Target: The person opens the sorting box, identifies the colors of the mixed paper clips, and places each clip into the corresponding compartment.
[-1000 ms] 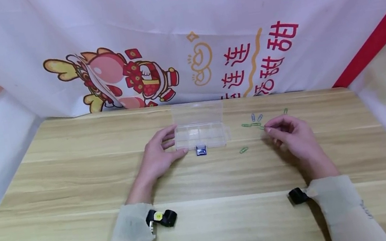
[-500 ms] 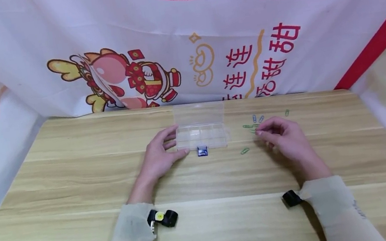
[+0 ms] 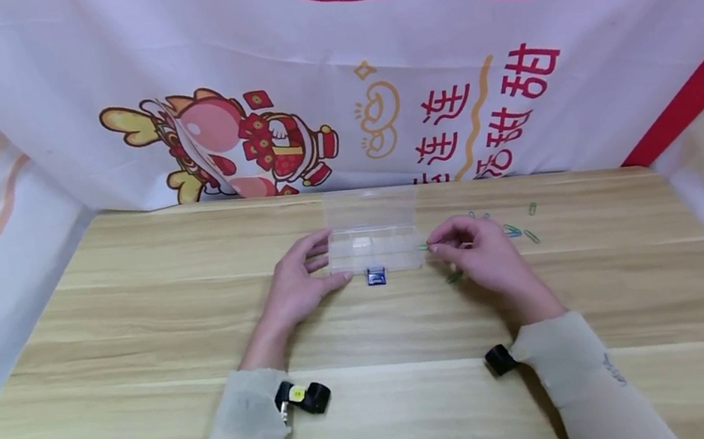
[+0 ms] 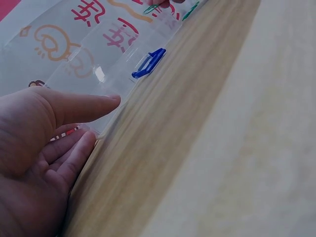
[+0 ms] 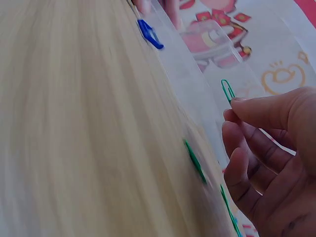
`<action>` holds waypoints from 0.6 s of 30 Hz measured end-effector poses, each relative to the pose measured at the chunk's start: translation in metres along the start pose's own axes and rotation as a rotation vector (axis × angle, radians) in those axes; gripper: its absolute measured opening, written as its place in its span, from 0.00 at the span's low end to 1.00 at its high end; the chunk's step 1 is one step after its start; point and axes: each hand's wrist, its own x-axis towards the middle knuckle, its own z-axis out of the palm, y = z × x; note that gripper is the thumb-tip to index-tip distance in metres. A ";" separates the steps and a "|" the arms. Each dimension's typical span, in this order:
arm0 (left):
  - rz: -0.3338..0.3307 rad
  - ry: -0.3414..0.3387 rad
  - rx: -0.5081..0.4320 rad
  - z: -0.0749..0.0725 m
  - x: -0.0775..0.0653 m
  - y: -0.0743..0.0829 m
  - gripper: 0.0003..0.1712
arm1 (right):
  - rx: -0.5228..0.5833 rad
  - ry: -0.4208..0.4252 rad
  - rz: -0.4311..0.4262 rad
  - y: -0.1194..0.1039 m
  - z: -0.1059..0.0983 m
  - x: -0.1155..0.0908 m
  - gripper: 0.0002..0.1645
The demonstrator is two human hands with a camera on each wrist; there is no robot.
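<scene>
A clear plastic compartment box (image 3: 374, 253) stands on the table with its lid (image 3: 369, 209) raised at the back and a blue latch (image 3: 376, 276) at the front. My left hand (image 3: 300, 280) holds the box's left end, thumb along the front edge and fingers by the side. Thumb and forefinger of my right hand (image 3: 476, 254) pinch a green paper clip (image 5: 227, 90), which points at the box's right end. Below that hand lies another green paper clip (image 3: 455, 276), partly covered by it in the head view.
Right of my right hand lie a blue paper clip (image 3: 514, 232) and a green one (image 3: 532, 236), with another green one (image 3: 532, 208) farther back. Behind the hand, more clips (image 3: 486, 216) are partly hidden. A printed cloth (image 3: 232, 55) hangs along the table's back edge.
My right hand has moved left with the green paper clip, from among the loose clips to the box's right end. My left hand keeps its place at the box.
</scene>
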 end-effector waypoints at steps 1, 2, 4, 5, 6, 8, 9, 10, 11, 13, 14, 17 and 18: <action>0.001 -0.001 -0.002 0.001 0.000 0.000 0.47 | -0.007 -0.001 -0.006 -0.001 0.003 0.001 0.06; 0.000 -0.001 -0.004 0.002 0.000 0.000 0.47 | -0.016 0.000 -0.008 -0.002 0.005 0.002 0.06; 0.003 -0.001 -0.011 0.003 0.000 0.000 0.47 | -0.027 0.005 -0.003 -0.004 0.009 0.003 0.06; 0.005 0.000 -0.014 0.003 0.000 0.000 0.47 | -0.030 0.008 0.000 -0.005 0.010 0.003 0.06; 0.010 0.000 -0.016 0.003 0.000 0.000 0.47 | -0.031 0.009 0.003 -0.005 0.010 0.003 0.06; 0.018 0.001 -0.016 0.003 0.000 0.002 0.47 | -0.032 0.014 0.003 -0.005 0.011 0.003 0.06; 0.021 0.002 -0.014 0.003 0.000 0.002 0.47 | -0.031 0.015 0.004 -0.006 0.011 0.003 0.06; 0.021 0.004 -0.012 0.002 -0.001 0.003 0.47 | -0.030 0.014 0.002 -0.006 0.011 0.003 0.06; 0.022 0.004 -0.010 0.002 -0.001 0.004 0.47 | -0.028 0.013 0.002 -0.006 0.011 0.003 0.06; 0.023 0.003 -0.008 0.002 -0.001 0.005 0.47 | -0.027 0.014 0.003 -0.007 0.011 0.003 0.06; 0.021 0.003 -0.008 0.002 -0.001 0.005 0.47 | -0.026 0.014 0.005 -0.007 0.011 0.003 0.06; 0.020 0.002 -0.011 0.002 -0.001 0.005 0.47 | -0.025 0.015 0.013 -0.007 0.012 0.003 0.06; 0.020 0.001 -0.011 0.002 0.000 0.005 0.47 | -0.026 0.015 0.016 -0.006 0.012 0.003 0.06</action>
